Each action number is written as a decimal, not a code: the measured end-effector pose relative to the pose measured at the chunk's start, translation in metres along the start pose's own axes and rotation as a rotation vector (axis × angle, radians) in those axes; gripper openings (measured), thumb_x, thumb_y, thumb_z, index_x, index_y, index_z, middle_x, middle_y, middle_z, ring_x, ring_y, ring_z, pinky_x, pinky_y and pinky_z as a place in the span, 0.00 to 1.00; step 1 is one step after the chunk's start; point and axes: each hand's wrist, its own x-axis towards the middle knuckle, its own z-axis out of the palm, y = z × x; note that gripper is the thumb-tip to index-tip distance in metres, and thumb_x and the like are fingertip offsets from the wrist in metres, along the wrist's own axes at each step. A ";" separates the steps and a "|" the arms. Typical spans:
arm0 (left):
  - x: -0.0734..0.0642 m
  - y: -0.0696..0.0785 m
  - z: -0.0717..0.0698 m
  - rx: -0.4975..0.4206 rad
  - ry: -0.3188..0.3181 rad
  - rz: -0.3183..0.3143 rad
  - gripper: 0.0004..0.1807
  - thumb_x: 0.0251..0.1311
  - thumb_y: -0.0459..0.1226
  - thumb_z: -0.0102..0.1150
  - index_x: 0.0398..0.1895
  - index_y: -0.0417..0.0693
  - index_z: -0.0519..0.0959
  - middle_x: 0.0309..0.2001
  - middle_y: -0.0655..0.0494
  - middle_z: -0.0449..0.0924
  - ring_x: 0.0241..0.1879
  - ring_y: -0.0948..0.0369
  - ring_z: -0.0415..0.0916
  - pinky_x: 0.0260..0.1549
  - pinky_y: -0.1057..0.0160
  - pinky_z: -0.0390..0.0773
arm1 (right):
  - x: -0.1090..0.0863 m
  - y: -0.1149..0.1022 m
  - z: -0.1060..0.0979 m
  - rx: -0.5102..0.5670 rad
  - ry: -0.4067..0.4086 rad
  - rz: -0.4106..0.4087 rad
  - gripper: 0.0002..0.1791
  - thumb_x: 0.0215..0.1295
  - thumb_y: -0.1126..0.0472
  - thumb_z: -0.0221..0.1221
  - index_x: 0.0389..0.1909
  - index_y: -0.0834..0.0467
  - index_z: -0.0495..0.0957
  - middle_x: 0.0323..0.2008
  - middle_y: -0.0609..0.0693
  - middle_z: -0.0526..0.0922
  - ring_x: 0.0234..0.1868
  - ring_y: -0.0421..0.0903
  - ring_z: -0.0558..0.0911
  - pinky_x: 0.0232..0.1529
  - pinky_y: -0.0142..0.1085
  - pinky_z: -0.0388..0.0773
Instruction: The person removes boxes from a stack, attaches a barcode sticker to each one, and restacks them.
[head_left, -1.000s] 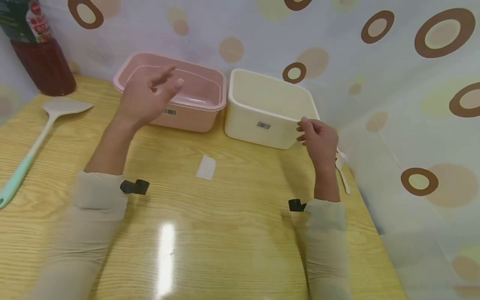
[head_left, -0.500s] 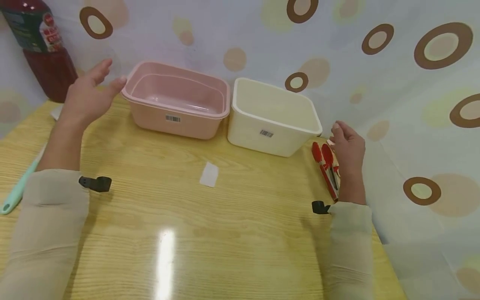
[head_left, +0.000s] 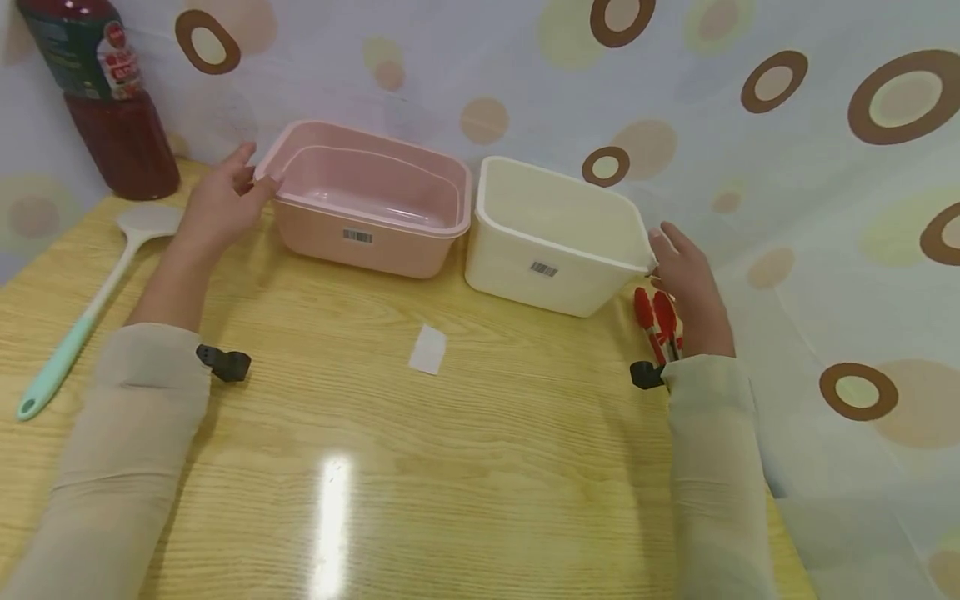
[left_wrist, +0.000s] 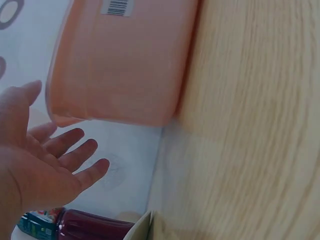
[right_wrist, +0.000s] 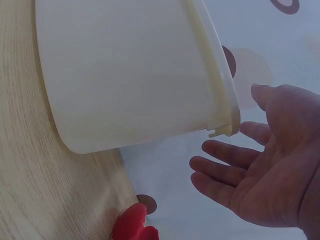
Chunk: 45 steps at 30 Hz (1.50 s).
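Note:
A pink plastic basin [head_left: 397, 252] and a cream plastic bin [head_left: 573, 287] stand side by side against the wall, each with a barcode label on its front. My left hand [head_left: 225, 204] is at the basin's left rim, thumb by the edge. In the left wrist view that hand [left_wrist: 42, 160] has its fingers spread, just off the basin wall. At the bin's right rim is my right hand [head_left: 686, 271]. The right wrist view shows this hand [right_wrist: 272, 162] with fingers extended beside the rim's corner. Whether either hand touches a rim I cannot tell.
Left of the basin lies a spatula [head_left: 71, 354] with a mint handle, near a bottle of dark red liquid [head_left: 123, 146]. Red-tipped tongs [head_left: 663, 315] lie beneath the right hand. A small white paper piece [head_left: 428, 349] rests mid-table. The patterned wall covering [head_left: 847, 250] borders the right side.
My left hand swung left from over the pink basin, then came back to its left rim. The right hand went right past the cream bin's corner, then closer to its right rim.

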 end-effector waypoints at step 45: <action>0.004 0.000 0.015 -0.097 0.013 -0.149 0.36 0.74 0.57 0.37 0.82 0.72 0.42 0.83 0.52 0.43 0.78 0.51 0.57 0.73 0.49 0.65 | 0.019 -0.008 0.019 0.079 0.112 0.110 0.33 0.76 0.58 0.50 0.80 0.44 0.57 0.73 0.58 0.68 0.29 0.36 0.85 0.34 0.38 0.87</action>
